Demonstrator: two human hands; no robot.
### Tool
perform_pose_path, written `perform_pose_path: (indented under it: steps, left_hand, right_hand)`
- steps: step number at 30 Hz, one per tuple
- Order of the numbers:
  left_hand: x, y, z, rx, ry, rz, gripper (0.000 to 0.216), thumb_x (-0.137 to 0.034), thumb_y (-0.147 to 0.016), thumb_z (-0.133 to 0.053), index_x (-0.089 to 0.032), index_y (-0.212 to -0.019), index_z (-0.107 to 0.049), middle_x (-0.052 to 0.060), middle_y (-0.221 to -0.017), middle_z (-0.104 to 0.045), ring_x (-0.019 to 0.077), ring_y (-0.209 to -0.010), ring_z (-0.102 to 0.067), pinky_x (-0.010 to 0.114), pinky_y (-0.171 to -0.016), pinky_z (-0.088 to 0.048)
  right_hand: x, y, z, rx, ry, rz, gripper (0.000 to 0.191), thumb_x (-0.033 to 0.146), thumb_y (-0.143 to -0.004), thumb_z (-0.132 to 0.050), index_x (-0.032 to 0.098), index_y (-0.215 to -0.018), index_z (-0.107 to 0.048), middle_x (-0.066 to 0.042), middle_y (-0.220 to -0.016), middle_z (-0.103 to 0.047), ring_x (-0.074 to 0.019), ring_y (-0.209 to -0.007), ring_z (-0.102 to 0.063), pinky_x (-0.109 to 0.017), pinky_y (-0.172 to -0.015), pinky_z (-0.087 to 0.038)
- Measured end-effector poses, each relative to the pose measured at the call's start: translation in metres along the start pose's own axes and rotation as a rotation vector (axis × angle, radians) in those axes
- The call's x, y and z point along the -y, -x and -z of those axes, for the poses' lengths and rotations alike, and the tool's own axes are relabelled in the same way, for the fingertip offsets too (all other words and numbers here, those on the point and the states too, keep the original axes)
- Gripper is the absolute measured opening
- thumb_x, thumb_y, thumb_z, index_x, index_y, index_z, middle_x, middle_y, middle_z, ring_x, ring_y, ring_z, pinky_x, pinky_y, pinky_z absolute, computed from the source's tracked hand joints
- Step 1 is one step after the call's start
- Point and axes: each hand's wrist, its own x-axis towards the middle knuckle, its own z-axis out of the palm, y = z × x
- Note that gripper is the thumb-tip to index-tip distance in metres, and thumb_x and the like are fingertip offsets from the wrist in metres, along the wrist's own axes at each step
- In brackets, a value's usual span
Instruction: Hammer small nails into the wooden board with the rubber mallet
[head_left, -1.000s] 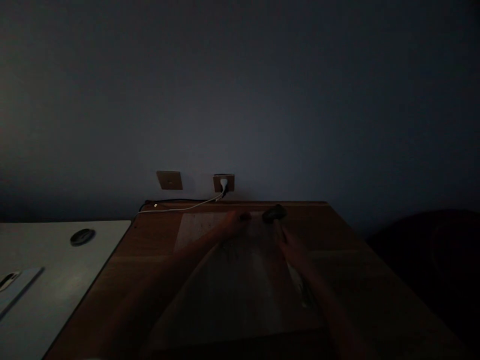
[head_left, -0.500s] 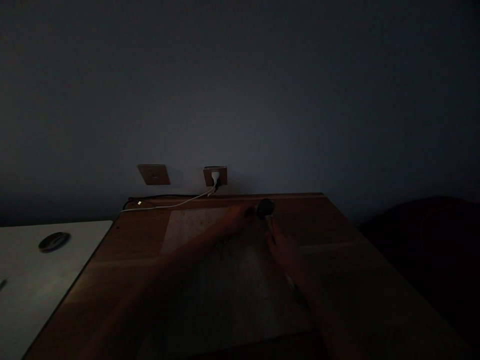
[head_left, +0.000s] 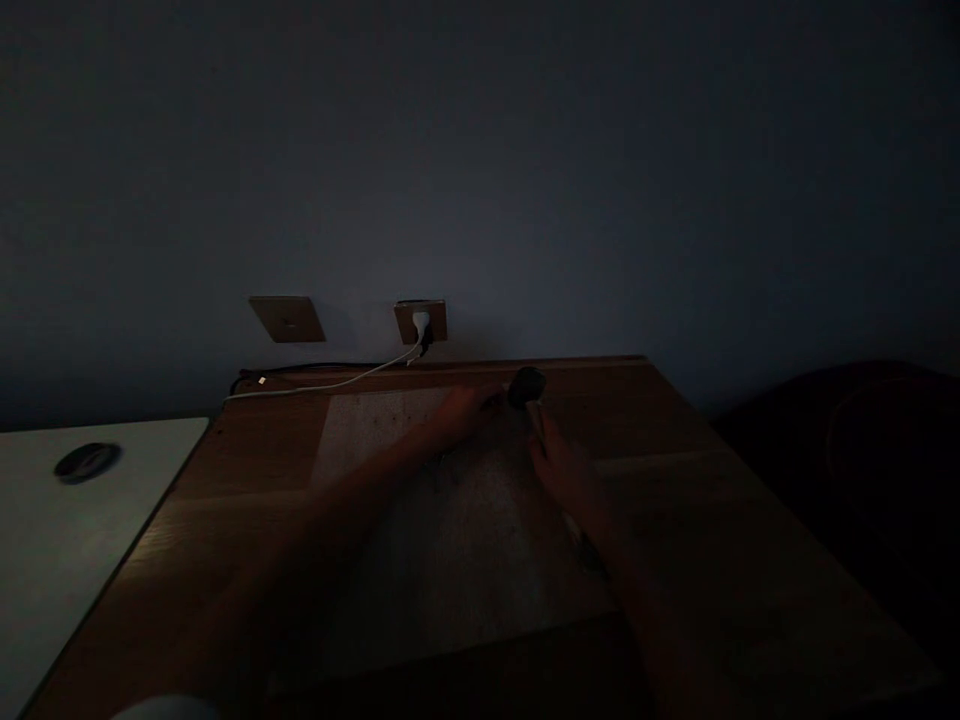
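Observation:
The light is very dim. My right hand [head_left: 564, 470] is wrapped round the pale handle of a hammer [head_left: 527, 388], whose dark, rounded head points away from me; the handle's other end shows beside my wrist. My left hand [head_left: 459, 415] is closed at the far edge of a pale board [head_left: 472, 560], with its fingertips close to the hammer head. What those fingertips pinch, if anything, is lost in shadow. Several small, thin dark pieces [head_left: 441, 470], too dim to name, lie on the board beside my left forearm.
The board lies on a wooden table [head_left: 675, 540] against a wall. A wall socket [head_left: 421, 322] holds plugs, and a white cable [head_left: 330, 387] trails along the table's back left. To the left, a white surface [head_left: 90, 540] carries a dark round object [head_left: 88, 462]. A dark bulky shape [head_left: 847, 440] stands right.
The whole view has shifted, so everything sits slightly higher and further left. A pale rounded edge now shows at the bottom left. Both hands and the hammer keep nearly the same places over the board.

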Motion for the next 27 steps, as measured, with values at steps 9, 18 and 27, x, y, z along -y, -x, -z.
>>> perform_pose_path:
  steps: [9, 18, 27]
  left_hand:
    - [-0.0027, -0.0011, 0.0013, 0.004, 0.013, 0.002, 0.025, -0.013, -0.087, -0.061, -0.019, -0.109, -0.071, 0.004, -0.099, -0.075, 0.0184, -0.087, -0.069, 0.028, -0.084, -0.051]
    - [0.0036, -0.0057, -0.0023, -0.042, 0.064, 0.030, 0.024, -0.011, -0.084, -0.062, -0.017, -0.104, -0.073, 0.004, -0.096, -0.076, 0.0174, -0.087, -0.069, 0.028, -0.087, -0.052]
    - [0.0036, -0.0033, -0.0008, -0.027, 0.087, -0.020, 0.024, -0.012, -0.085, -0.061, -0.016, -0.105, -0.073, 0.005, -0.098, -0.076, 0.0176, -0.088, -0.069, 0.028, -0.086, -0.052]
  right_hand:
    - [-0.0026, -0.0005, -0.0004, -0.043, -0.069, 0.042, 0.058, 0.030, -0.102, -0.035, 0.012, -0.156, -0.038, -0.020, -0.115, -0.074, -0.0320, -0.096, -0.074, -0.042, -0.088, -0.053]
    - [-0.0082, -0.0022, -0.0069, -0.054, -0.076, 0.039, 0.059, 0.033, -0.102, -0.036, 0.014, -0.158, -0.036, -0.019, -0.116, -0.074, -0.0325, -0.096, -0.073, -0.044, -0.090, -0.052]
    - [-0.0070, -0.0015, -0.0053, -0.055, -0.086, 0.040, 0.059, 0.032, -0.101, -0.037, 0.014, -0.158, -0.036, -0.021, -0.128, -0.069, -0.0337, -0.099, -0.073, -0.046, -0.090, -0.052]
